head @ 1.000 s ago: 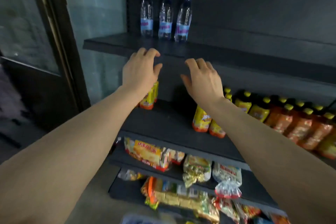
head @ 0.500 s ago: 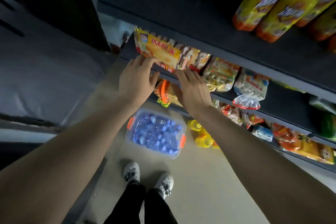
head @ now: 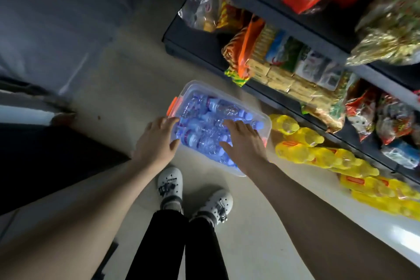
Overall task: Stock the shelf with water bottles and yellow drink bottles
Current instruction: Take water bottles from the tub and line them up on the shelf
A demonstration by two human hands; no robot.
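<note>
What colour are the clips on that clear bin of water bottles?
Orange clips on the clear bin, seen in the head view.

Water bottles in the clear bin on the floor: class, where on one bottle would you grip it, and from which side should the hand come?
Grip the body of a top water bottle, coming from above. The bottles lie on their sides, piled in the clear bin, whose walls block side approaches. Both hands, left and right, are spread open over the pile.

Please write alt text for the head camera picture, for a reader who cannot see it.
Two open hands, left and right, reach down over a clear bin of water bottles on the floor. Yellow drink bottles lie beside it, below snack shelves.
</note>
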